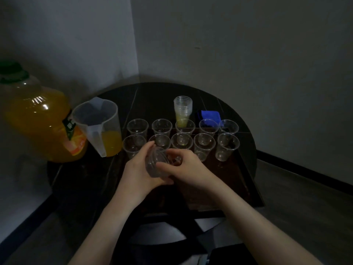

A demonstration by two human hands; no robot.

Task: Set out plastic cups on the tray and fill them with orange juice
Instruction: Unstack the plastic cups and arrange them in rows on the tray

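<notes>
Several clear plastic cups (204, 144) stand empty in two rows on a dark wooden tray (240, 180). My left hand (137, 173) holds a small stack of clear cups (155, 163) tilted on its side above the tray's near left part. My right hand (188, 165) grips the stack's open end. A clear measuring jug (99, 127) with a little orange juice stands left of the tray. A big orange juice bottle (40, 123) with a green cap stands further left.
A second cup stack (183, 109) with juice residue stands behind the rows. A folded blue cloth (209, 115) lies to its right. The round dark table (82, 180) sits in a wall corner, its edge near the tray's right side.
</notes>
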